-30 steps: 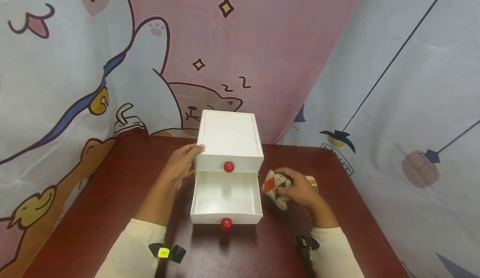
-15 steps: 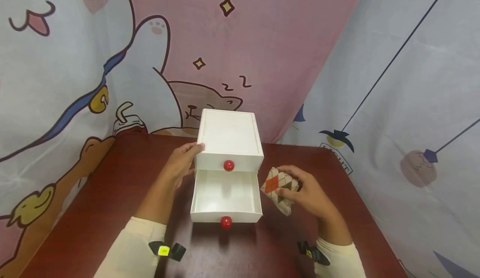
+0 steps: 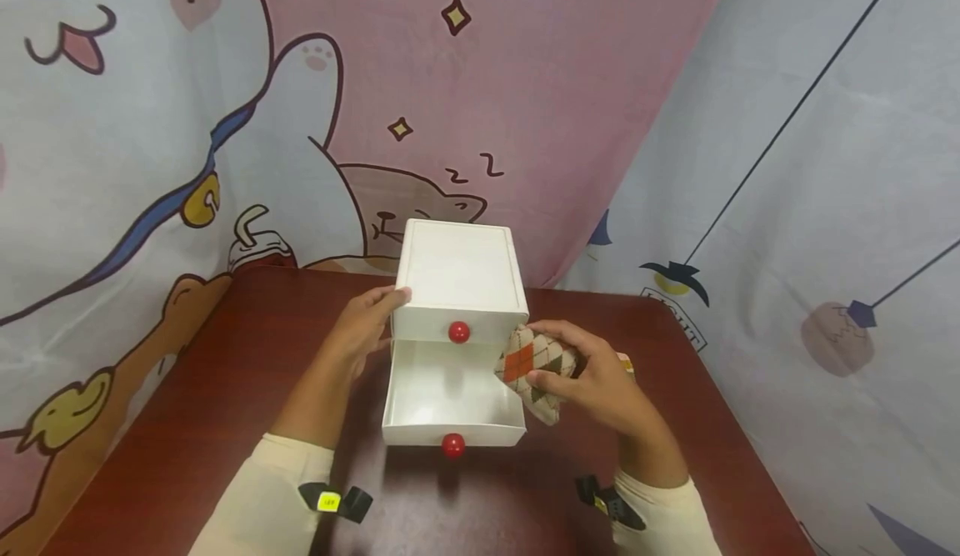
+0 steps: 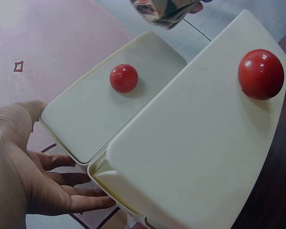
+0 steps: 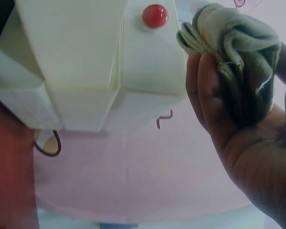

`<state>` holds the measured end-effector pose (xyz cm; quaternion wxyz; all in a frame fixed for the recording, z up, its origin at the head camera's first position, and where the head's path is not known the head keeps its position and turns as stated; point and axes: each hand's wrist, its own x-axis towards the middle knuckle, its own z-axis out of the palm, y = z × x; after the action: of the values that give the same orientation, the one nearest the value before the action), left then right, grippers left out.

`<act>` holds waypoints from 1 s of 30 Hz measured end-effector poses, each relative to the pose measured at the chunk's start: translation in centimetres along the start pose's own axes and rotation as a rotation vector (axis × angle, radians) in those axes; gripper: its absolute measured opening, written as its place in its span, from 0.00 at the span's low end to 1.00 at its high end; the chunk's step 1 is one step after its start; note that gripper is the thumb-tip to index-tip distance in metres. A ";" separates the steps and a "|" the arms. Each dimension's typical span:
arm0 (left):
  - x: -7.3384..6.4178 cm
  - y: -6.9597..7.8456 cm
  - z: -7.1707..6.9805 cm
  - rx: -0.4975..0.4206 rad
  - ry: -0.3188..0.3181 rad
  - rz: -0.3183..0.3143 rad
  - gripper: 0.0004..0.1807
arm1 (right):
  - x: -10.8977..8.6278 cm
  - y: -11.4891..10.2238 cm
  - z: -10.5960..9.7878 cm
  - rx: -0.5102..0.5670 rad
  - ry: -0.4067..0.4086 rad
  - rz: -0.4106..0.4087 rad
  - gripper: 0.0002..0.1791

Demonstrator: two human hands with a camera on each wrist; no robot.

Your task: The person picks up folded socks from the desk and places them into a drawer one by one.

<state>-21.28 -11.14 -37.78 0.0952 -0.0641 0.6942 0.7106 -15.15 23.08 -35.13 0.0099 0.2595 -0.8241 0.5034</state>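
Likely loading: your right hand point(image 3: 600, 377) grips argyle socks point(image 3: 521, 363); left hand point(image 3: 360, 329), fingers straight, braces cabinet point(image 3: 461, 266). Next: clear right edge of lower drawer point(image 3: 417, 435).

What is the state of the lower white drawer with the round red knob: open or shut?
Open: the lower white drawer juts forward beyond the upper white drawer, showing its inside floor.

Dark reddish-brown table point(image 3: 217, 373) before cartoon-printed pink-and-white cloth point(image 3: 562, 81).

Cloth-lined corner, cartoon-printed hangings point(image 3: 540, 106), reddish-brown table point(image 3: 255, 348)
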 end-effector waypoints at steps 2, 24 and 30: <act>0.0 0.0 0.0 0.000 -0.002 0.001 0.38 | 0.3 -0.2 0.4 0.018 -0.009 -0.010 0.31; 0.2 -0.2 0.1 -0.026 -0.016 0.002 0.36 | 2.8 1.2 5.0 -0.044 -0.172 -0.049 0.33; 0.2 -0.2 -0.1 -0.028 -0.013 0.004 0.36 | 3.4 1.5 6.5 -0.181 -0.227 -0.107 0.33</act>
<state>-21.46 -11.18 -38.00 0.0972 -0.0594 0.6837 0.7208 -17.16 16.81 -38.60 -0.0331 0.3562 -0.8470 0.3932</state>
